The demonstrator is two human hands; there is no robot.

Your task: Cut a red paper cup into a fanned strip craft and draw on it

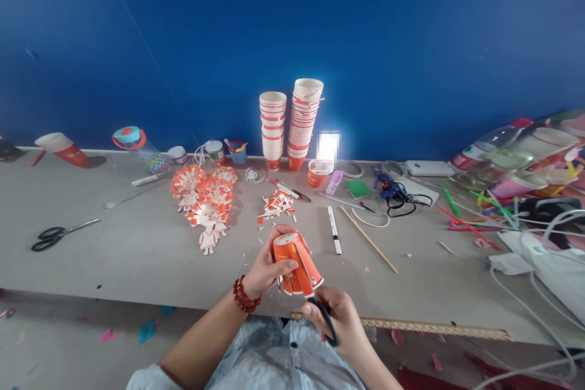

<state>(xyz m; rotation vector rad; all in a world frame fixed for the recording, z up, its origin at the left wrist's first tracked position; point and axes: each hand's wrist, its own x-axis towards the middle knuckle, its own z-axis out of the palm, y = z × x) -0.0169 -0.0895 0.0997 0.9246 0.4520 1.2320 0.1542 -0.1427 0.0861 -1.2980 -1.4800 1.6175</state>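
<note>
Here's the orange paper cup (286,251), and most of the fingers of my left grip (269,265) are out of sight behind it! The print on its side? Too small to read. Over to my right grip (342,318), covering part of the scissors' handles (329,323), and I can't make out the blade tips against the cup! Up the desk (150,250), a pixelated glare (329,147) blots out whatever stands above the small cup (316,179). Far left, a dark object (8,151) sliced by the edge; far right, the white power strip (555,277), cut off too!
</note>
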